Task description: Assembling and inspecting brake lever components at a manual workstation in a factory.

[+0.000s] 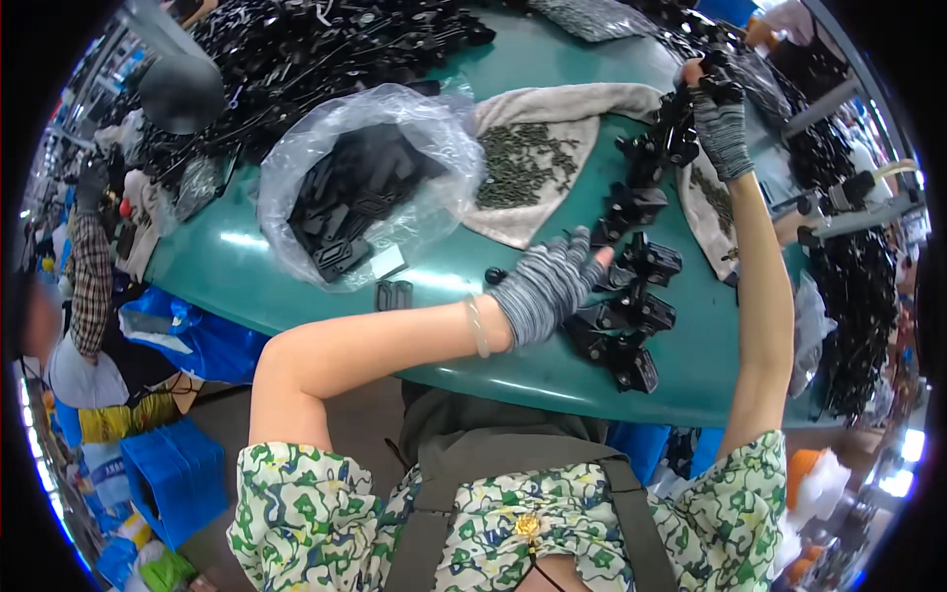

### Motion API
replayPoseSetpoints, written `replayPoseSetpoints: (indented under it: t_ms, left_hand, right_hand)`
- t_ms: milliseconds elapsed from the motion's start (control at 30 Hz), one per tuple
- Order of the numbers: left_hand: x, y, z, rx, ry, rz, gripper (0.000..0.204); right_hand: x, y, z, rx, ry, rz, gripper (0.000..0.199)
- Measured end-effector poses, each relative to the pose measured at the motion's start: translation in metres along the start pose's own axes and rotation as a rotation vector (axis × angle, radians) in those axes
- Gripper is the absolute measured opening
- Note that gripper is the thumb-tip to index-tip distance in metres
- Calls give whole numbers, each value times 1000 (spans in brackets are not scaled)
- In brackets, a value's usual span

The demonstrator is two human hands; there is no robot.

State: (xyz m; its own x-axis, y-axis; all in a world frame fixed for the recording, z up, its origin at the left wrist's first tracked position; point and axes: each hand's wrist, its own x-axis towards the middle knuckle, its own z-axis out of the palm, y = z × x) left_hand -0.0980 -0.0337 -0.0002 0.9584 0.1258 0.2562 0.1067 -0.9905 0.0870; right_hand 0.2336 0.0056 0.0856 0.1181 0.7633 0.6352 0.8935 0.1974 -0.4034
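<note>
My left hand (547,286), in a grey striped fingerless glove, is over the green table with its fingers loosely stretched and the thumb apart. It is beside a line of black plastic clamp-like parts (646,311); I see nothing held in it. Farther off at the right, my right hand (720,123), gloved alike, is closed on a black plastic part (725,71) at the far end of that line. The right fingers are partly lost against the dark parts behind. A small black round piece (495,276) lies by my left wrist.
A clear plastic bag (449,148) of black flat parts stands left of centre. Small dark screws lie on a beige cloth (508,232). Black parts pile up (326,49) at the back and right. Metal rails (868,212) stand at right. Another person's sleeve (89,276) shows left.
</note>
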Motion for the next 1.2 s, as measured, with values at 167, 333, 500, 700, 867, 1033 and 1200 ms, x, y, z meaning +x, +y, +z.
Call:
replayPoseSetpoints:
  t_ms: [167,333,500,700,867,1033,1200]
  left_hand:
    - [15,-4,-26,-54,-253,-7,62]
    - [31,2,-12,-120,-252,-120,47]
    - [33,-20,-20,-188,-374,-147,92]
    - [39,-20,-20,105,-590,-118,90]
    - [24,-16,-35,78,-781,-201,100]
    - [7,-24,-22,77,-444,35,111]
    - [13,-41,-21,-577,-658,-301,94]
  right_hand:
    - [-35,-11,-64,-203,420,-130,24]
    - [-121,-139,-118,439,638,59,28]
    - [-231,-187,-166,645,505,253,13]
    - [-310,-180,-246,638,640,652,16]
    - [-300,-45,-340,-302,483,549,25]
    - [-231,156,-522,-1178,619,487,36]
    - [-202,227,-563,-1223,470,658,43]
